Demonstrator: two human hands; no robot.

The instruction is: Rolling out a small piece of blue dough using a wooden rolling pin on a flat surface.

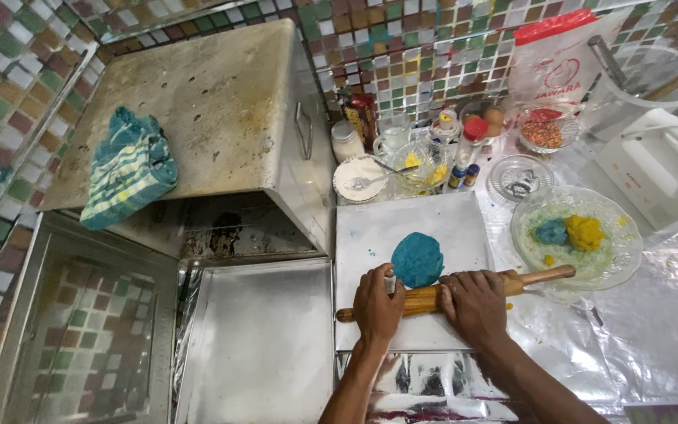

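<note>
Rolling step in hand, judged from the pose: both hands down on a wooden rolling pin [455,292] lying across a white board [370,235], just near of a blue dough lump [417,259]

Left hand [378,305] pressing on the pin's left part, fingers curled together over the wood, no pinch. Right hand [474,305] on the pin right of centre, fingers pressed together and laid flat over it. Pin slightly tilted, right handle raised toward far right, left handle poking out near the board's left edge

Blue dough on the board's middle, still a rounded mound, apparently touching the pin's far side; contact hard to confirm. Looks like the very start of flattening, little or no spread yet

Around: glass plate [614,263] to the right with a small blue piece and a yellow dough lump [585,232]. Far of the board, a white bowl with spoon [359,179], a glass bowl [421,165] with yellow bits, small bottles, a dish of coloured sprinkles [543,132]. Metal box [198,102] at far left with a striped green cloth [129,166] on top. Worktop [645,330] under foil or plastic sheet

Next move, as a judgement: push the pin away over the mound with even pressure from both palms, keeping the board from sliding and the dough centred
</note>
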